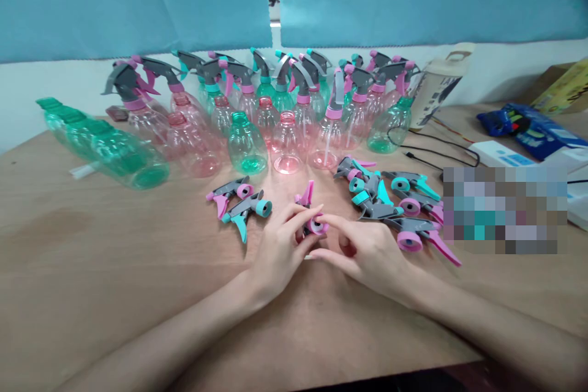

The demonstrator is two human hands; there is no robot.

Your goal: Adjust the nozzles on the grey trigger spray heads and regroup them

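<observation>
Touching a grey-and-pink plastic spray head (316, 230) clamped by the left hand (281, 246), the right hand (373, 246) gapes; some translucent bottles (287, 144) are topped, others open.

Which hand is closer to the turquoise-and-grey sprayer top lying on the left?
Left. The left hand is just to the right of the turquoise-and-grey sprayer top; the right hand is farther right, past the left one.

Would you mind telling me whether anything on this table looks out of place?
A black cable seems out of place: its plug lies loose on the table near the rightmost green bottle and the spray heads, apparently connected to nothing. No spill shows.
</observation>
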